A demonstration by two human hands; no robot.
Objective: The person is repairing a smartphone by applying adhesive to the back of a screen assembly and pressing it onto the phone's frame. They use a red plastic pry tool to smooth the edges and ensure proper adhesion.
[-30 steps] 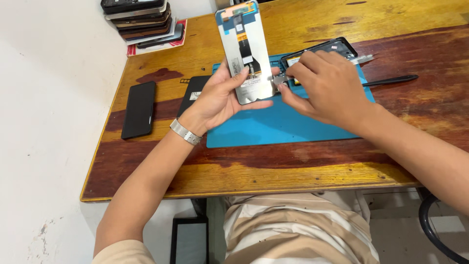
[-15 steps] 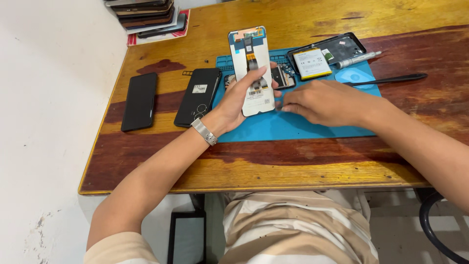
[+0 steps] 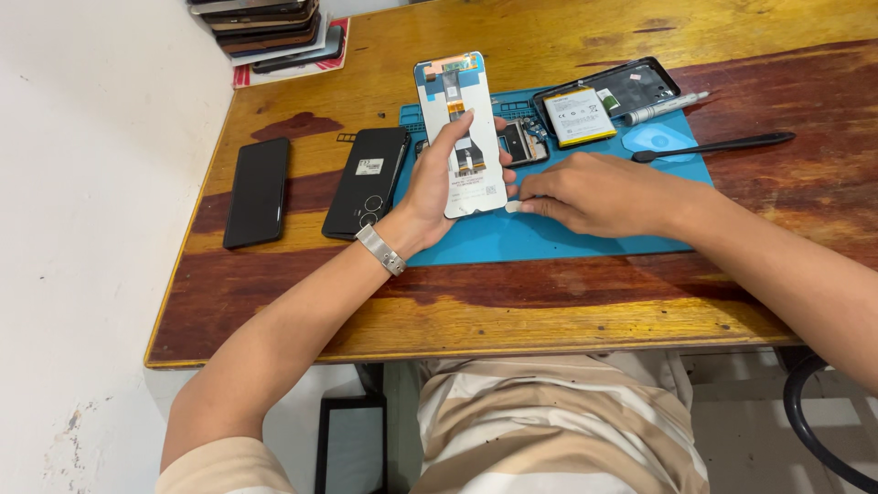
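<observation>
One phone screen panel point(image 3: 460, 137) sits at the centre of the action, back side up, white with a thin flex strip running down its middle and an orange patch at the far end. The left hand point(image 3: 437, 187) has it clamped, thumb across the back, fingers wrapped round the edges, and it is tilted up above the blue work mat point(image 3: 549, 233). The right hand point(image 3: 594, 194) lies low on the mat just right of the panel's near corner, fingers drawn together on a small pale piece point(image 3: 514, 208); what that piece is cannot be told. A silver watch band point(image 3: 380, 250) circles the left wrist.

Behind the panel, partly hidden, is an opened phone body point(image 3: 519, 142) with its dark insides showing. Farther right on the mat lies a phone frame point(image 3: 631, 90) with a yellow-edged battery point(image 3: 578, 116) resting in it. A white pen-shaped tool point(image 3: 666, 107) lies just right of that frame, a blue round pick point(image 3: 660, 141) sits nearer, and a long black spudger point(image 3: 713, 146) reaches off the mat onto the wooden tabletop point(image 3: 549, 302).

Left of the mat lies a black back cover point(image 3: 368, 181), and farther left a black phone point(image 3: 257, 190), face dark. At the far left corner stands a stack of phones point(image 3: 270, 23).
</observation>
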